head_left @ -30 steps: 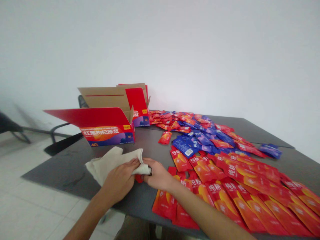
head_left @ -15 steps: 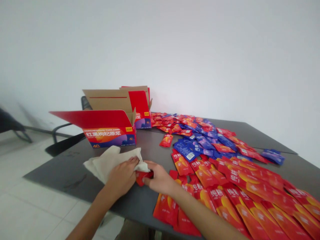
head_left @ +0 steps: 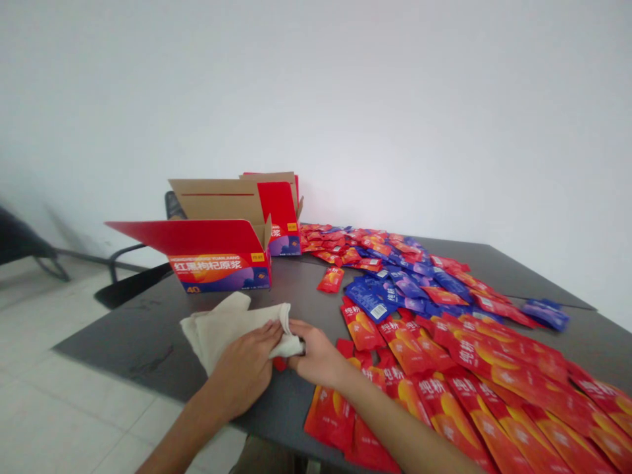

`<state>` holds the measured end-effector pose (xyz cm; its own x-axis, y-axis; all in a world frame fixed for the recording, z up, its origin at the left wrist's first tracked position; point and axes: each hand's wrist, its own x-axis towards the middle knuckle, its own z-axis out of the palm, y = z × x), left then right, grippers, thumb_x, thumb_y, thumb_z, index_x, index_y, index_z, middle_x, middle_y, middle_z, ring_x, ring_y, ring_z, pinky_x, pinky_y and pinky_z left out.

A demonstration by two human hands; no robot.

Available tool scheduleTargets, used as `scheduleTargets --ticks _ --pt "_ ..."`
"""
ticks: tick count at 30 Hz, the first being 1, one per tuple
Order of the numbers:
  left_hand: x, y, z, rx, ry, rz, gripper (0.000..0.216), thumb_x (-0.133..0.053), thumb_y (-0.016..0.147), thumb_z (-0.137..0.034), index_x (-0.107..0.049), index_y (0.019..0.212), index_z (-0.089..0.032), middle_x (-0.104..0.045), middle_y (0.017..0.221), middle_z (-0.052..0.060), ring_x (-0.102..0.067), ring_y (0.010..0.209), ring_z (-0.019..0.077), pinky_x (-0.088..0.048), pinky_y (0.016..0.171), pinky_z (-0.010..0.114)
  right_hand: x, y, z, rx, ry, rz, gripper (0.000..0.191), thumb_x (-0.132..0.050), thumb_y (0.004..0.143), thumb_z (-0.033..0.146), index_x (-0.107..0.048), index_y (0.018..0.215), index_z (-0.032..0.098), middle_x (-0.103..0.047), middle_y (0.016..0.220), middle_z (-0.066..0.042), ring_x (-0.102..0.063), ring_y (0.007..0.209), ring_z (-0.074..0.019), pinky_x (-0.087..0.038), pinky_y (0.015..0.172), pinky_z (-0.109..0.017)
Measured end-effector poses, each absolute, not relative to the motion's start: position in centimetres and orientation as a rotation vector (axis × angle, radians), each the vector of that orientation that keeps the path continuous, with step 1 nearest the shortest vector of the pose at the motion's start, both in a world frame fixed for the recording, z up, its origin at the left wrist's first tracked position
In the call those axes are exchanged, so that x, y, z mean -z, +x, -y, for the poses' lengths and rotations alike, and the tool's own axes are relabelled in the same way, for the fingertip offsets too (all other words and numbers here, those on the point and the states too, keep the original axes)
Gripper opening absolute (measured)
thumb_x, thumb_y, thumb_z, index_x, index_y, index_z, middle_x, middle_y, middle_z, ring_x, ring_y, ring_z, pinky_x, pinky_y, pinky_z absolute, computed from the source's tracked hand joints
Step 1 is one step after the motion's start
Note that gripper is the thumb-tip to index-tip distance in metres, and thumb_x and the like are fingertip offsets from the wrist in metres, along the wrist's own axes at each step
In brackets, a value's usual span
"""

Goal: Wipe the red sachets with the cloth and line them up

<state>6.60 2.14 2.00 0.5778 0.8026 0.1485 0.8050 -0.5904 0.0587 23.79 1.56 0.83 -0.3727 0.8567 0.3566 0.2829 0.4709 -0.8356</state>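
A cream cloth [head_left: 224, 332] lies bunched on the table's near left part. My left hand [head_left: 249, 362] is closed on it, fingers pressing its folded edge. To its right, my right hand [head_left: 318, 355] curls in a grip at the cloth's end, around a red sachet [head_left: 280, 364]. Only a small red piece of that sachet shows between the hands; the cloth and fingers hide the rest. Right beside my right forearm lie rows of red-and-orange sachets [head_left: 432, 395].
An open red carton [head_left: 222, 271] stands behind the cloth, with a second open carton [head_left: 281, 224] behind it. Mixed blue sachets [head_left: 405, 283] and red ones are heaped along the dark table [head_left: 306, 289]. A single red sachet [head_left: 330, 280] lies apart. A black chair [head_left: 131, 283] stands at left.
The cloth's edge has come further over the red sachet, so less red shows. My right thumb is now hidden behind the hand. The view has shifted slightly.
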Motion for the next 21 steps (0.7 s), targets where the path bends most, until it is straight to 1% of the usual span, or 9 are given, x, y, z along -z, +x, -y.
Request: scheduleTargets --ticks 2,4,7,9,11,13,15,18,21 --pt "-1.7 6.7 -1.4 0.271 -2.794 1.359 0.061 -0.037 0.075 -0.006 -0.052 0.134 -0.013 -0.053 0.14 0.009 -0.048 0.13 0.02 -0.036 0.111 0.037 -0.9 23.8 -1.5 -0.854 -0.91 1.916 0.057 -0.051 0.059 -0.004 -0.068 0.107 0.022 -0.066 0.114 -0.002 -0.063 0.098 -0.0182 -0.049 0.089 -0.027" --pt "-1.8 6.7 -1.7 0.294 -2.77 1.398 0.059 -0.036 0.077 -0.006 -0.052 0.133 -0.014 -0.054 0.139 0.009 -0.05 0.129 0.0203 -0.038 0.11 0.038 -1.1 23.8 -1.4 -0.853 -0.938 1.913 0.056 -0.052 0.061 -0.003 -0.068 0.108 0.022 -0.066 0.116 -0.003 -0.063 0.101 -0.0189 -0.048 0.092 -0.029" --pt "-2.4 6.6 -3.1 0.288 -2.712 1.527 0.054 -0.034 0.08 -0.007 -0.055 0.13 -0.011 -0.057 0.135 0.013 -0.054 0.125 0.0224 -0.042 0.106 0.04 -1.4 23.8 -1.3 -0.894 -1.031 1.868 0.052 -0.056 0.065 0.001 -0.066 0.112 0.021 -0.063 0.124 -0.004 -0.06 0.112 -0.0204 -0.043 0.102 -0.032" --pt "-2.6 6.5 -3.5 0.277 -2.711 1.541 0.054 -0.034 0.079 -0.007 -0.056 0.129 -0.008 -0.057 0.134 0.015 -0.055 0.124 0.0232 -0.043 0.105 0.04 -1.3 23.8 -1.3 -0.905 -1.047 1.852 0.051 -0.056 0.066 0.002 -0.066 0.112 0.02 -0.062 0.126 -0.004 -0.058 0.115 -0.0202 -0.041 0.104 -0.031" --pt "-2.3 6.4 -2.8 0.295 -2.755 1.466 0.057 -0.035 0.077 -0.005 -0.055 0.13 -0.009 -0.057 0.135 0.014 -0.053 0.125 0.0221 -0.041 0.107 0.039 -1.1 23.7 -1.4 -0.902 -1.007 1.874 0.052 -0.054 0.064 0.0 -0.067 0.11 0.02 -0.064 0.122 -0.004 -0.061 0.109 -0.0191 -0.045 0.098 -0.029" --pt "-1.9 6.2 -1.7 0.333 -2.804 1.372 0.059 -0.036 0.076 -0.005 -0.053 0.132 -0.013 -0.055 0.138 0.01 -0.051 0.127 0.0202 -0.039 0.109 0.038 -0.9 23.7 -1.5 -0.879 -0.949 1.907 0.052 -0.052 0.063 -0.002 -0.068 0.106 0.021 -0.066 0.116 -0.003 -0.063 0.101 -0.018 -0.048 0.091 -0.027" --pt "-1.7 6.0 -1.3 0.36 -2.814 1.35 0.059 -0.037 0.078 -0.007 -0.051 0.134 -0.017 -0.054 0.139 0.007 -0.051 0.128 0.019 -0.039 0.11 0.037 -0.9 23.7 -1.5 -0.854 -0.913 1.933 0.051 -0.052 0.063 -0.002 -0.069 0.105 0.021 -0.067 0.114 -0.002 -0.063 0.1 -0.0178 -0.048 0.089 -0.026" --pt "-2.1 5.8 -2.5 0.326 -2.729 1.515 0.054 -0.036 0.082 -0.009 -0.052 0.133 -0.017 -0.055 0.138 0.008 -0.053 0.126 0.02 -0.041 0.107 0.038 -1.0 23.8 -1.4 -0.849 -0.978 1.91 0.048 -0.056 0.065 0.001 -0.068 0.107 0.021 -0.065 0.119 -0.003 -0.061 0.107 -0.0191 -0.045 0.096 -0.029" --pt "-2.7 6.0 -3.8 0.253 -2.67 1.612 0.052 -0.034 0.082 -0.008 -0.055 0.13 -0.011 -0.056 0.136 0.013 -0.053 0.125 0.0218 -0.041 0.106 0.039 -1.2 23.9 -1.3 -0.848 -1.049 1.882 0.048 -0.058 0.067 0.004 -0.066 0.111 0.021 -0.062 0.124 -0.004 -0.057 0.116 -0.0205 -0.04 0.105 -0.033"
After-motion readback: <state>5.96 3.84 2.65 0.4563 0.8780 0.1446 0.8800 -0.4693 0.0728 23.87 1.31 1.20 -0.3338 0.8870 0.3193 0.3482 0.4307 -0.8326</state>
